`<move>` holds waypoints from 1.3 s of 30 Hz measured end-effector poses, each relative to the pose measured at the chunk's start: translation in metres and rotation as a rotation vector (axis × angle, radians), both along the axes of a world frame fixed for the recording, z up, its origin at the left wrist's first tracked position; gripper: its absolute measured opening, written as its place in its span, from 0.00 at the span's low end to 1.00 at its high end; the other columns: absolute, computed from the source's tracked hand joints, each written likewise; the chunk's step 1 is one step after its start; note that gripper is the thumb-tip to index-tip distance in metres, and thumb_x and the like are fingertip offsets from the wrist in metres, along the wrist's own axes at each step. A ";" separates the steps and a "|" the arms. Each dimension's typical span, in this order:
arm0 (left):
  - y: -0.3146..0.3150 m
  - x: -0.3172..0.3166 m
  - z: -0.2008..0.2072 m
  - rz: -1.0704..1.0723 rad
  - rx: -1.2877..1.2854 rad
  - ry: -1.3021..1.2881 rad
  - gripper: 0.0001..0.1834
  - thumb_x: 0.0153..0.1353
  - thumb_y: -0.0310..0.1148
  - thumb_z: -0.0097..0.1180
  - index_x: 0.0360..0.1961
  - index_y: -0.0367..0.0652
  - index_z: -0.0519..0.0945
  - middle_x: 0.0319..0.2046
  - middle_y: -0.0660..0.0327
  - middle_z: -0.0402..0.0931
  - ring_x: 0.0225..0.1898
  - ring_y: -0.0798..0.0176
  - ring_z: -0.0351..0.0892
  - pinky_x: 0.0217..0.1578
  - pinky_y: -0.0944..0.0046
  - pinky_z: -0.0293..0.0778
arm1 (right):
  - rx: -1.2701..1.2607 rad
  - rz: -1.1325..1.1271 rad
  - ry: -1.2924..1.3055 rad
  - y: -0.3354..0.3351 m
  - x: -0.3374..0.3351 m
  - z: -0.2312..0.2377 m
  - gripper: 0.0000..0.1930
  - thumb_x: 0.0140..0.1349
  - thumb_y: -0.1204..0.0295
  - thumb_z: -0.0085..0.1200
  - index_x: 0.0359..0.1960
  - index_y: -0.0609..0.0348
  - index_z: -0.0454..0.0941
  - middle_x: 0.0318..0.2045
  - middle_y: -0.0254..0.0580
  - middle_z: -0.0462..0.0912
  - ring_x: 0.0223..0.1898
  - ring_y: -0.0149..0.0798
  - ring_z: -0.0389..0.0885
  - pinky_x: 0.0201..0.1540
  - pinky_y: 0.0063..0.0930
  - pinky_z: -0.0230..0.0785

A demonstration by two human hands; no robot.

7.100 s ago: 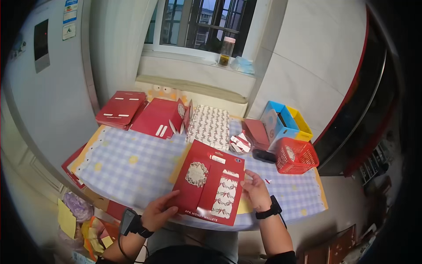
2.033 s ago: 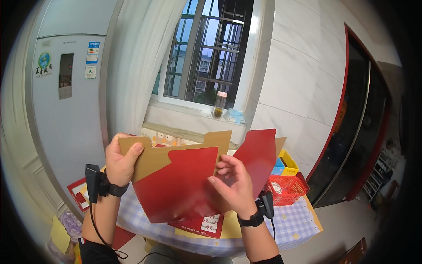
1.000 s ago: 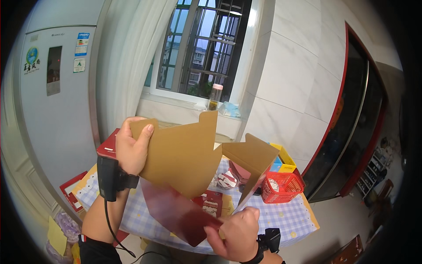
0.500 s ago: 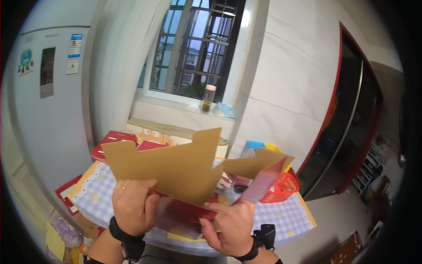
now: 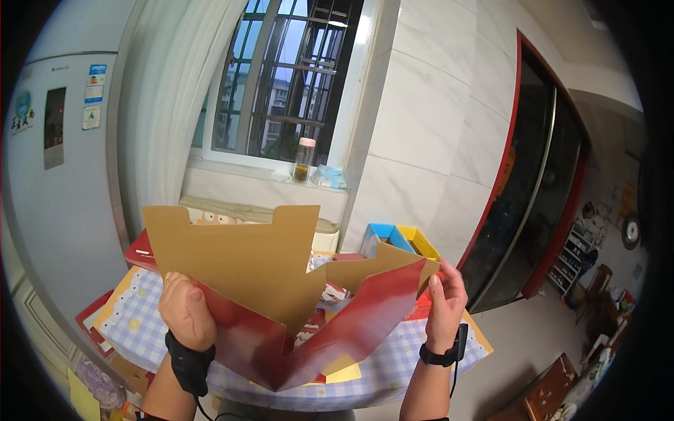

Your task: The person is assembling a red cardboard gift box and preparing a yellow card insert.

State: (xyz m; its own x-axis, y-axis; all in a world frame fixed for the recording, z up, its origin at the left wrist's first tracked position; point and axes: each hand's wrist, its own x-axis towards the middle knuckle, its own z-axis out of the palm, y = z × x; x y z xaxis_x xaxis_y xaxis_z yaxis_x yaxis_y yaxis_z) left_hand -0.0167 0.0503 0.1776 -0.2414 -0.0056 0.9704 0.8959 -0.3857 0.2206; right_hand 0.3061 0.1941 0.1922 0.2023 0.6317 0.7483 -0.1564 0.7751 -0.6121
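Mid-fold: die-cut cardboard box blank (image 5: 281, 295), red outside, brown inside, is held up in the air above the checked tablecloth table (image 5: 428, 351). Left hand (image 5: 186, 312) is closed round the left panel; right hand (image 5: 444, 309) pinches the right flap tip. Next, probably: bring panels together along the bottom crease. Plenty of free room in the air; table is cluttered w/ red boxes (image 5: 140, 249).

Barred window (image 5: 284, 91), white curtain (image 5: 158, 105), pale fridge (image 5: 49, 175), marble-tiled wall (image 5: 435, 119), red-framed door (image 5: 533, 196).
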 end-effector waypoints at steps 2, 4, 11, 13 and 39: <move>0.002 -0.001 0.001 -0.040 -0.010 -0.051 0.22 0.67 0.36 0.39 0.16 0.38 0.65 0.16 0.54 0.63 0.21 0.53 0.63 0.26 0.59 0.58 | -0.049 0.098 -0.119 -0.006 0.001 0.004 0.08 0.61 0.77 0.56 0.41 0.67 0.78 0.32 0.33 0.76 0.30 0.26 0.73 0.35 0.20 0.67; 0.005 -0.003 0.002 -0.200 -0.018 -0.049 0.23 0.68 0.36 0.38 0.15 0.38 0.66 0.15 0.55 0.64 0.20 0.55 0.63 0.26 0.60 0.59 | -0.076 0.152 -0.173 -0.014 0.001 0.008 0.06 0.60 0.77 0.57 0.36 0.69 0.80 0.25 0.31 0.77 0.25 0.26 0.73 0.31 0.20 0.67; 0.015 -0.004 0.019 -0.696 -0.152 0.073 0.25 0.68 0.37 0.37 0.12 0.40 0.67 0.12 0.60 0.65 0.16 0.60 0.64 0.24 0.61 0.60 | 0.309 -0.075 -0.777 -0.028 -0.015 0.035 0.15 0.45 0.77 0.67 0.38 0.64 0.82 0.26 0.42 0.80 0.26 0.37 0.77 0.31 0.26 0.70; 0.015 -0.005 0.018 -0.782 -0.285 0.145 0.24 0.67 0.37 0.38 0.12 0.40 0.68 0.13 0.59 0.66 0.16 0.59 0.65 0.24 0.60 0.61 | 0.406 -0.015 -0.789 -0.015 -0.015 0.027 0.17 0.44 0.77 0.67 0.39 0.63 0.82 0.27 0.42 0.81 0.28 0.37 0.78 0.33 0.27 0.71; 0.011 0.011 0.044 -0.173 -1.124 0.302 0.22 0.48 0.55 0.66 0.29 0.46 0.80 0.37 0.59 0.74 0.46 0.53 0.69 0.57 0.52 0.54 | 0.372 0.657 -1.388 -0.023 -0.009 0.039 0.29 0.44 0.83 0.49 0.52 0.46 0.80 0.65 0.40 0.65 0.67 0.51 0.57 0.68 0.45 0.48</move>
